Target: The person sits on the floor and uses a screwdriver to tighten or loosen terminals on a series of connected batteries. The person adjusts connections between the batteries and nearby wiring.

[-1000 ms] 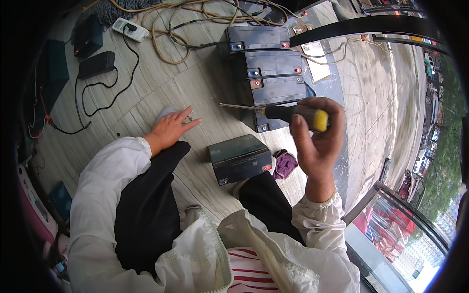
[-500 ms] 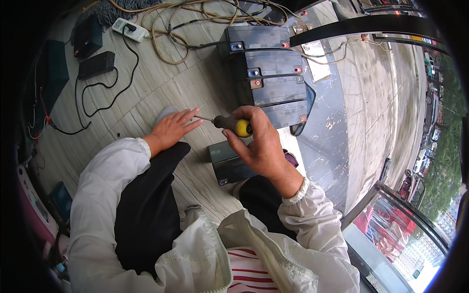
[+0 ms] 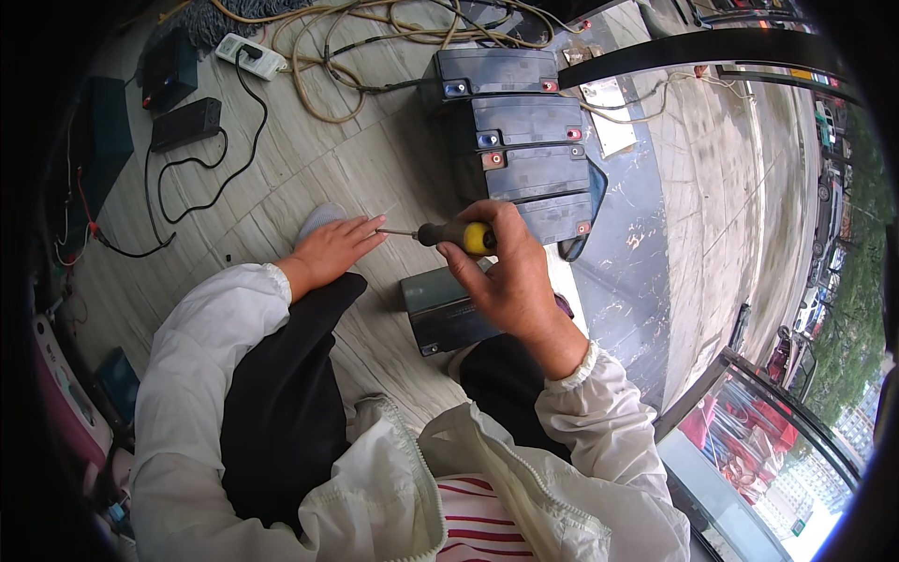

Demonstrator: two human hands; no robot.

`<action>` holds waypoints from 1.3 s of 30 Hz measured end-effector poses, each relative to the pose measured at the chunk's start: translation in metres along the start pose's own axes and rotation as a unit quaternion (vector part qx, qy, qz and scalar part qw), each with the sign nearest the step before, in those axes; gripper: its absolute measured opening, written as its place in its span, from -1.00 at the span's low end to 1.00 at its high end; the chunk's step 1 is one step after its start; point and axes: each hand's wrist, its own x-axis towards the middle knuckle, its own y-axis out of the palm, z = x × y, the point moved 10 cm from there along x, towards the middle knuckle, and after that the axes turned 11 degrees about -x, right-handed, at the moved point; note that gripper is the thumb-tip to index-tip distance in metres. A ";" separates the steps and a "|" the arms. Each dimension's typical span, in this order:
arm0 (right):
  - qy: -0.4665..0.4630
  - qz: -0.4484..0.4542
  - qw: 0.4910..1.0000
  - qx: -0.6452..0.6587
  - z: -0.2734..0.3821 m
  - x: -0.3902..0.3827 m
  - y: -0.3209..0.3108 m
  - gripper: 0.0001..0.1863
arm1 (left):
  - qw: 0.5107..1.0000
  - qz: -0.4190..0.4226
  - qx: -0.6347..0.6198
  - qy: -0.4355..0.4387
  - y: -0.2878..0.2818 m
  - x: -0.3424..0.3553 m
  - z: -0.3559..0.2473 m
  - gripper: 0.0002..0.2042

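My right hand [image 3: 515, 276] is closed around the black and yellow handle of a screwdriver [image 3: 457, 237]. Its thin metal shaft points left, with the tip at the fingertips of my left hand [image 3: 335, 248]; whether they touch, I cannot tell. The left hand is palm down with its fingers stretched out, just beyond my bent left knee and over a grey shoe [image 3: 321, 217]. Below the screwdriver, a single dark battery [image 3: 445, 304] lies on the floor between my legs, partly hidden by my right hand and forearm.
Several dark batteries [image 3: 534, 173] stand in a row ahead. A tan cable [image 3: 328, 94] coils behind them. At the left are a white power strip [image 3: 251, 58], a black adapter [image 3: 185, 125] with its cord and a dark box [image 3: 103, 140]. A glass-panelled frame [image 3: 740, 440] stands at the lower right.
My right hand has shifted slightly right with the screwdriver, whose handle now lies more level and side-on. The left hand has barely moved.
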 end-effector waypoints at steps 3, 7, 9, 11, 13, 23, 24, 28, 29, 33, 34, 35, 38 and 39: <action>0.036 -0.016 0.999 0.030 -0.011 0.000 -0.002 -0.59 | 1.000 0.014 0.007 -0.007 0.004 0.001 0.002 -0.47; 0.046 -0.031 0.998 -0.017 -0.016 0.000 -0.005 -0.58 | 1.000 0.024 0.005 -0.011 0.007 0.001 0.002 -0.47; 0.041 -0.033 0.997 -0.053 -0.012 0.000 -0.007 -0.60 | 1.000 0.025 0.002 -0.007 0.008 0.000 0.002 -0.47; 0.033 -0.040 0.996 -0.074 -0.012 -0.001 -0.007 -0.61 | 1.000 0.020 -0.001 -0.002 0.008 0.000 0.002 -0.47; 0.031 -0.040 0.996 -0.078 -0.013 0.000 -0.006 -0.61 | 1.000 0.008 -0.004 0.005 0.007 -0.001 0.001 -0.48; -0.127 0.056 0.990 0.009 0.012 0.005 0.006 -0.65 | 0.999 0.017 -0.025 -0.016 0.012 -0.004 0.008 -0.48; -0.138 0.073 0.988 -0.001 0.015 0.004 0.008 -0.62 | 0.999 0.019 -0.026 -0.018 0.012 -0.004 0.009 -0.48; -0.134 0.080 0.988 -0.006 0.014 0.005 0.005 -0.67 | 0.999 0.018 -0.036 -0.019 0.014 -0.005 0.010 -0.50; -0.107 0.061 0.992 0.014 0.010 0.005 0.003 -0.69 | 0.999 0.021 -0.035 -0.025 0.016 -0.005 0.012 -0.50; 0.021 0.010 1.000 0.002 -0.016 0.007 -0.014 -0.72 | 0.998 0.019 -0.055 -0.036 0.020 -0.010 0.019 -0.52; 0.007 -0.027 1.000 -0.012 -0.017 0.008 -0.022 -0.72 | 0.997 0.015 -0.066 -0.037 0.022 -0.010 0.021 -0.52; 0.011 -0.039 0.999 -0.016 -0.017 0.009 -0.026 -0.72 | 0.997 0.015 -0.069 -0.039 0.022 -0.012 0.022 -0.52; 0.025 -0.088 0.996 -0.010 -0.021 0.009 -0.044 -0.73 | 0.996 0.020 -0.071 -0.045 0.022 -0.014 0.023 -0.52; 0.020 -0.112 0.993 -0.015 -0.022 0.008 -0.051 -0.73 | 0.996 0.023 -0.068 -0.047 0.023 -0.013 0.023 -0.52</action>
